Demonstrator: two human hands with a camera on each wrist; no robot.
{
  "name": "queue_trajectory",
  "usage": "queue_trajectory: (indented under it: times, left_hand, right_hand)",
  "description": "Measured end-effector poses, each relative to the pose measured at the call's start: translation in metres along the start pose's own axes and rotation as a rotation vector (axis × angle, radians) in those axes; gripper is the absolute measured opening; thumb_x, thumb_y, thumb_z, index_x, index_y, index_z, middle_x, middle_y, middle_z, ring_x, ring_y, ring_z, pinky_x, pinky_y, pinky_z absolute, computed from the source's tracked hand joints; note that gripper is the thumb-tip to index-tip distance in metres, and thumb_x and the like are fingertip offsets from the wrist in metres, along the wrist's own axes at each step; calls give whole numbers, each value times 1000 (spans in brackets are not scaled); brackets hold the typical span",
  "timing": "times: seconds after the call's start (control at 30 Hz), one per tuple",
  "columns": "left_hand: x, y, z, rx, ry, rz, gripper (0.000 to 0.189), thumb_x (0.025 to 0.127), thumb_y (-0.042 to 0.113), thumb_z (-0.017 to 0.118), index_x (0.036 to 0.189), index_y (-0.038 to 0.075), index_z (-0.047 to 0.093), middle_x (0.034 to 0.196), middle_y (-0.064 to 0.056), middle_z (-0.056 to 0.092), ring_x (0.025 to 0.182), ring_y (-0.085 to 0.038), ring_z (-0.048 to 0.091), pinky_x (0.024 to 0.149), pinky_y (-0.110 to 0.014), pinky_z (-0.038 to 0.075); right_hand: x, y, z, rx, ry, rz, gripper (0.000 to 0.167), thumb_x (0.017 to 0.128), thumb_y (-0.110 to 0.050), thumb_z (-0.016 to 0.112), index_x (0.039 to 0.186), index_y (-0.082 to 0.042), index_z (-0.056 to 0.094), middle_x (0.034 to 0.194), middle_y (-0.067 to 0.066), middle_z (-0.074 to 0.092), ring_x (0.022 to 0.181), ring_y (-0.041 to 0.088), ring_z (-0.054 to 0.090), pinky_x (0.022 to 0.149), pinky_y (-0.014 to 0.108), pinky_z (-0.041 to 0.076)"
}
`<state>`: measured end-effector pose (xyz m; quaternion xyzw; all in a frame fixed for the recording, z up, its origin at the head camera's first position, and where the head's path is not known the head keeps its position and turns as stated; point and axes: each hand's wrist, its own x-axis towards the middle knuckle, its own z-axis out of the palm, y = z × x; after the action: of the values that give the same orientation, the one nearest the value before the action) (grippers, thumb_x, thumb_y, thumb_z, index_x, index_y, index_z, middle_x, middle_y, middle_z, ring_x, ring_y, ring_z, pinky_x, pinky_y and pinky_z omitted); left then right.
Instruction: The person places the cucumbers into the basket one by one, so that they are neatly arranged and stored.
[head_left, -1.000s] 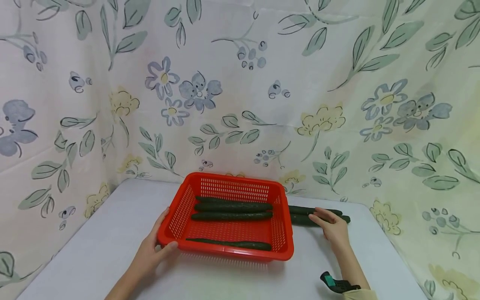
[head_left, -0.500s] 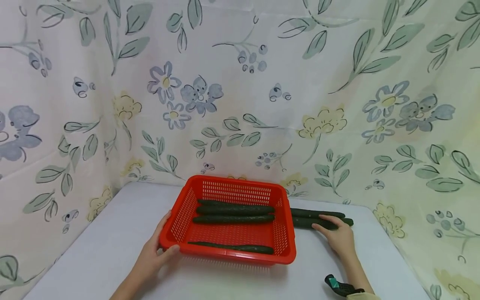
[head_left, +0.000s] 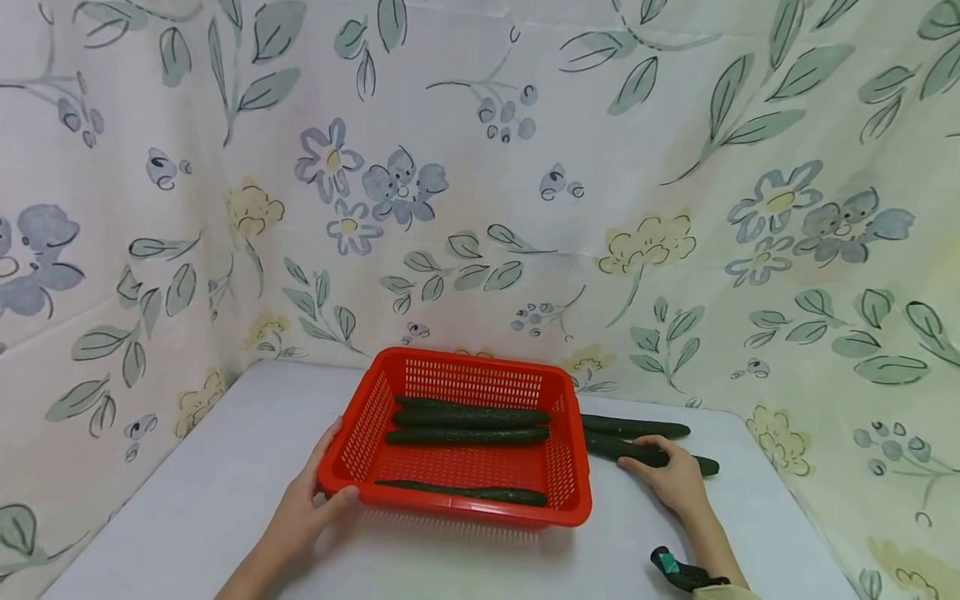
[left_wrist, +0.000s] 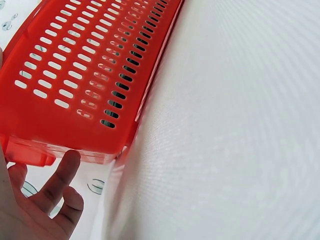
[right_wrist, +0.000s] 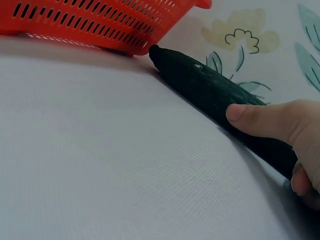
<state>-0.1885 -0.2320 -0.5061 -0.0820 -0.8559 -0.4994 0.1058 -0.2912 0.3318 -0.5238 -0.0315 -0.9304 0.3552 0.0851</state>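
A red plastic basket point(head_left: 582, 475) stands mid-table with several dark green cucumbers in it. Three lie toward its back, among them a thick cucumber point(head_left: 471, 418), and a slim cucumber point(head_left: 487, 493) lies along the front wall. My left hand point(head_left: 303, 504) grips the basket's front left corner, thumb at the rim; in the left wrist view its fingers touch the underside of the rim. Right of the basket, my right hand point(head_left: 675, 482) holds a cucumber point(right_wrist: 200, 82) between thumb and fingers, its far end near the basket. Behind it lies another cucumber point(head_left: 637, 426).
A white cloth point(head_left: 187, 483) covers the table. Just behind the table hangs a flower-patterned curtain point(head_left: 480, 167). A black strap with a green patch point(head_left: 686, 575) is on my right wrist.
My right hand has come down onto the front cucumber beside the basket and taken hold of it. That cucumber's right end has swung toward me. My left hand keeps its grip.
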Motion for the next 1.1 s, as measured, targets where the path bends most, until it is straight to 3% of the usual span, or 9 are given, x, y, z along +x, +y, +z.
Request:
queue_trajectory:
  times: [0.4,1.1]
  left_hand:
    - [0,3,1,22,9,7,93,98,25,72,172,31,16,173,-12,31,139,-34,53,96,-22,50]
    - [0,0,1,-1,2,11,92,99,24,71,172,33,15,173,-13,30,141,-36,51,94,-20,49]
  right_hand:
    - [-3,0,-1,63,12,1,58,85,-45,89,128,-8,75,139,26,66,136,48,55,113,72,36]
    - [-5,-3,-1,107,19,48,64,81,-48,92,129,-8,77,136,22,70,136,49,55,112,73,35]
